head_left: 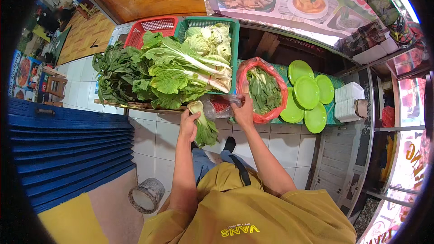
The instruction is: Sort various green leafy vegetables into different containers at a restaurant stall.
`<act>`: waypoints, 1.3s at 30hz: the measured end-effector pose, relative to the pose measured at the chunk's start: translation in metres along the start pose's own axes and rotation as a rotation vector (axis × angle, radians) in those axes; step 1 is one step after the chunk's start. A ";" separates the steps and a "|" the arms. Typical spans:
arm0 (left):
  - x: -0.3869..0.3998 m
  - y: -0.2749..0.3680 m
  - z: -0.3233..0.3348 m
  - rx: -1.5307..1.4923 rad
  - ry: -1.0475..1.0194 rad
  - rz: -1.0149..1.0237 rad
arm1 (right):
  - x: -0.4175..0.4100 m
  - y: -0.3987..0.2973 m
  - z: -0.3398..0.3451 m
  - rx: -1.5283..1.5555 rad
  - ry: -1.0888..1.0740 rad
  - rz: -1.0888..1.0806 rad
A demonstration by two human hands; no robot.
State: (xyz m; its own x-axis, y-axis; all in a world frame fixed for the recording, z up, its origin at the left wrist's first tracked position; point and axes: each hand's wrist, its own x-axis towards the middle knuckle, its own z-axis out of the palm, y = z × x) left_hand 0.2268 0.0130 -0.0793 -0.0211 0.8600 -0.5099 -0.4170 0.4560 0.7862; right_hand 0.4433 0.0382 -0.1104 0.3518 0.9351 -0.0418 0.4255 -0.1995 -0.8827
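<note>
My left hand (pixel 188 125) holds a bunch of bok choy (pixel 202 122), its pale base up and its leaves hanging down. With its fingers on the crumpled rim, my right hand (pixel 244 111) grips a clear plastic bag (pixel 211 109). Red strands that look like rubber bands (pixel 220 104) lie inside this bag. Just right of that hand, a red plastic bag (pixel 242 78) stands wide open around leafy greens (pixel 264 91). Long-stemmed mustard greens (pixel 190 71), tied with a red band, lie across the front of a green plastic basket (pixel 234 40).
Pale cabbages (pixel 208 39) fill the green basket, beside a red basket (pixel 154 25). Dark leafy greens (pixel 117 71) lie at left. Several green plates (pixel 306 91) and stacked white foam boxes (pixel 347 100) sit at right. A bucket (pixel 147 195) stands on the tiled floor.
</note>
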 end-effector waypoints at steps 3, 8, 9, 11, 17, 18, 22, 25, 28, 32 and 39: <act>-0.005 -0.002 -0.003 -0.042 -0.022 -0.053 | -0.002 0.002 0.001 -0.008 -0.022 -0.015; -0.007 -0.014 -0.011 -0.130 -0.055 -0.050 | -0.010 0.003 -0.002 0.031 -0.009 -0.057; -0.005 -0.017 -0.012 -0.143 -0.071 -0.064 | -0.010 0.002 -0.003 0.047 -0.013 -0.045; -0.005 -0.024 -0.016 -0.156 -0.087 -0.076 | -0.012 0.000 -0.002 0.096 -0.005 -0.058; -0.014 -0.028 0.007 -0.344 -0.245 -0.126 | -0.012 0.003 -0.005 0.043 0.014 -0.324; -0.011 -0.029 0.009 -0.336 -0.226 -0.113 | -0.012 0.002 -0.004 0.035 -0.076 -0.280; -0.007 -0.026 0.014 -0.338 -0.218 -0.053 | -0.018 0.003 -0.009 0.075 -0.085 0.026; 0.004 -0.020 0.023 -0.287 -0.162 0.096 | -0.020 0.001 -0.009 0.086 -0.010 0.033; 0.020 -0.015 0.024 -0.186 -0.039 0.143 | -0.020 -0.002 -0.003 0.083 -0.009 0.007; 0.038 -0.023 -0.005 -0.159 0.067 0.121 | -0.016 -0.006 0.004 -0.092 -0.100 -0.093; 0.019 -0.014 0.012 -0.090 0.073 0.095 | -0.019 -0.011 -0.004 -0.141 -0.033 -0.071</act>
State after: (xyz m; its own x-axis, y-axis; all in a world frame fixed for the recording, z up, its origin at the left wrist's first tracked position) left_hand 0.2431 0.0255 -0.0956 -0.1294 0.8779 -0.4611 -0.4899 0.3477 0.7994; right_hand 0.4357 0.0212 -0.0979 0.2898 0.9571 0.0010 0.5620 -0.1693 -0.8096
